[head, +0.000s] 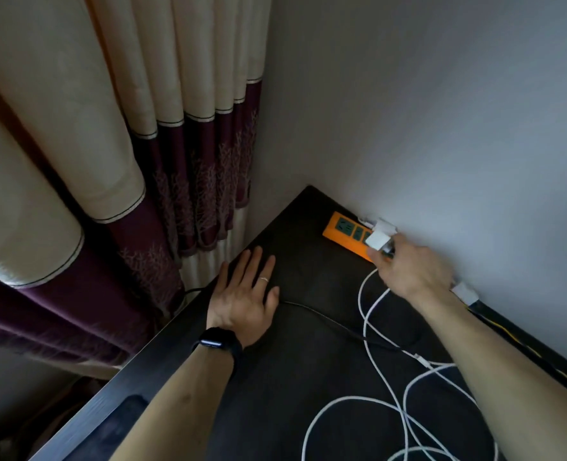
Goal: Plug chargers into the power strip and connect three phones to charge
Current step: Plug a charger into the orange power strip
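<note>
An orange power strip [343, 230] lies on the dark table [308, 377] against the wall. My right hand [411, 271] pinches a white charger [379, 241] directly over the strip's sockets. A second white charger [386, 226] stands on the strip just behind it. White cables [380, 347] run from the chargers and loop across the table towards me. My left hand [247, 294] rests flat on the table near its left edge, fingers spread. No phone is in view.
A black cord [322, 316] crosses the table from under my left hand. Another white plug [464, 292] sits by the wall behind my right wrist. Cream and maroon curtains [136, 154] hang left of the table. The wall [441, 111] borders the table's right side.
</note>
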{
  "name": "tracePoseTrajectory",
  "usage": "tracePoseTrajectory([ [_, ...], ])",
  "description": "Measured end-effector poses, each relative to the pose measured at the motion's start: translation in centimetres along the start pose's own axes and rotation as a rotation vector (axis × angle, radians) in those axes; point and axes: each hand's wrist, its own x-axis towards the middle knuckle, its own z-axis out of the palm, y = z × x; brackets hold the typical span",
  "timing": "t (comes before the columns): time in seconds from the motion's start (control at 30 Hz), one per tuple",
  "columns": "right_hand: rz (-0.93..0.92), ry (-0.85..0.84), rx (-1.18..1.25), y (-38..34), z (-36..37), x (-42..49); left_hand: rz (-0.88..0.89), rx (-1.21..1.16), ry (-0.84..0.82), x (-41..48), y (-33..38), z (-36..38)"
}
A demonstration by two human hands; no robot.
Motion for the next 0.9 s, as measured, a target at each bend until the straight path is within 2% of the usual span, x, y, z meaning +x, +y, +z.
tracePoseTrajectory([
  [0.17,0.044,-0.044,0.071,-1.0,-1.3,2.9,0.015,-0.019,0.081,-0.2,-0.2,0.6],
  [0.3,0.009,-0.139,-0.07,-2.4,-1.5,4.5,0.016,-0.03,0.105,-0.3,-0.1,0.7],
  [0.5,-0.081,-0.179,-0.25,-3.5,-2.2,6.6,0.022,-0.032,0.101,-0.2,-0.1,0.7],
  [0.63,-0.079,-0.253,-0.285,-3.8,-2.6,7.3,0.023,-0.045,0.11,-0.3,0.0,0.6],
  [0.9,-0.089,-0.274,-0.372,-5.8,-2.7,7.5,0.017,-0.04,0.114,-0.3,-0.2,0.8],
])
